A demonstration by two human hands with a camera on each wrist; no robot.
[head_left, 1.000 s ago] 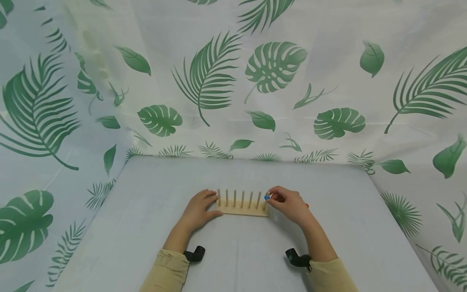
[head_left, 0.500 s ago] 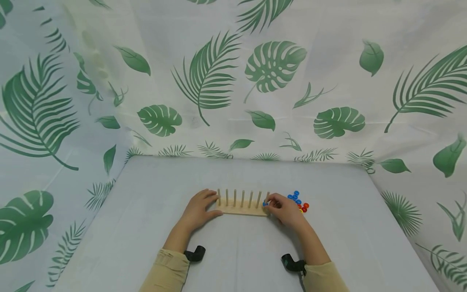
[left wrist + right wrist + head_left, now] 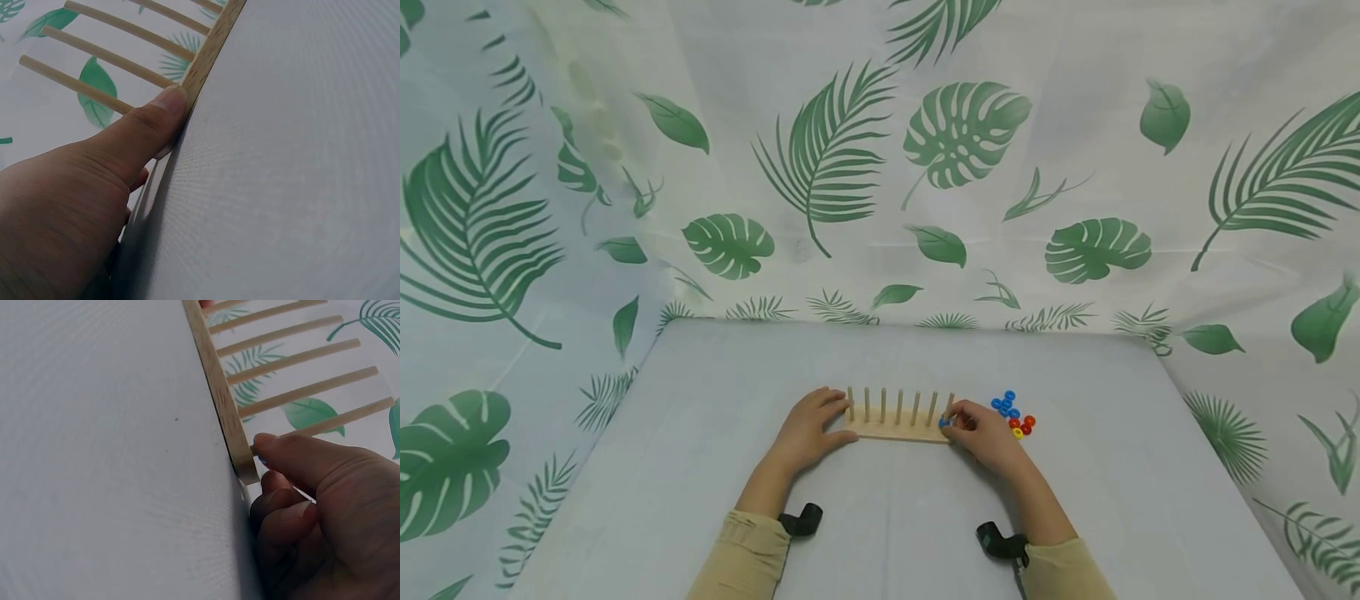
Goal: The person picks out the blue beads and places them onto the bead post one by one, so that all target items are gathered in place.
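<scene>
Wooden board point(image 3: 898, 430) lies just below the middle of the head view, on a pale counter point(image 3: 880, 517). Seven upright pegs point(image 3: 899, 407) stand along it in a row.

Left hand point(image 3: 808, 427) at the board's left end in the frame. Grip clamped on that end: thumb along the near edge, fingers on the far side. Left wrist view, top centre: thumb tip pressed against the wood near the foot of the end peg.

Right hand point(image 3: 991, 433) at the opposite end. Grip together, thumb and finger pinching a blue bead point(image 3: 943, 423) at the foot of the rightmost peg point(image 3: 951, 402). Right wrist view gives only a sliver of blue under the thumb tip; cannot tell whether the bead encircles the peg.

Right of centre in the head view, beyond the right hand: loose blue beads point(image 3: 1010, 396) in a cluster, red beads point(image 3: 1030, 421) just below, one yellow bead point(image 3: 1018, 433) beside the reds.

Lower frame: tan sleeves point(image 3: 741, 554) on both forearms, a black device point(image 3: 805, 520) at each wrist. White sheeting point(image 3: 850, 279) printed with green leaves fills the upper frame and both sides.
</scene>
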